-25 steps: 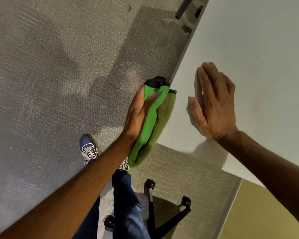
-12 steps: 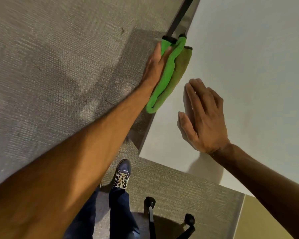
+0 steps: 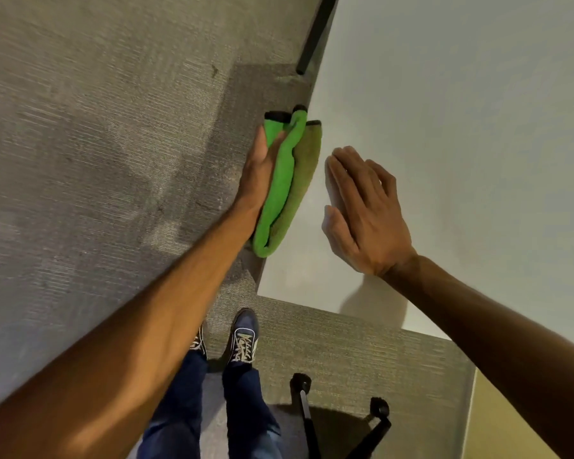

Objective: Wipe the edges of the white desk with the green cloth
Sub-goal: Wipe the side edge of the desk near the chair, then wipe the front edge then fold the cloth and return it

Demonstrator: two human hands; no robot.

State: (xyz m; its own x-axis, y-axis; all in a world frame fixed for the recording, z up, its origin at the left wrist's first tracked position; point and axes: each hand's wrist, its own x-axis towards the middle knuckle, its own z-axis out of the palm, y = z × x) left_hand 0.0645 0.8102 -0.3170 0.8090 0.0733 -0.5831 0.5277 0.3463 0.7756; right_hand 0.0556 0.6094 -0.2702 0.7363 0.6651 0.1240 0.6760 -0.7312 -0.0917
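The white desk [image 3: 461, 134] fills the upper right, and its left edge runs diagonally down to a near corner. A folded green cloth [image 3: 287, 183] with dark trim drapes over that left edge. My left hand [image 3: 257, 173] presses the cloth against the side of the edge, fingers pointing away from me. My right hand [image 3: 368, 210] lies flat on the desk top just right of the cloth, fingers apart, holding nothing.
Grey carpet [image 3: 96, 160] covers the floor to the left. A black desk leg [image 3: 315, 34] stands beyond the cloth. My feet in blue shoes [image 3: 242, 336] stand near the desk corner. A black chair base [image 3: 338, 422] with castors sits at lower right.
My left hand slid the cloth far along the desk's left edge, then back toward the near corner. The right hand stayed flat on the desk.
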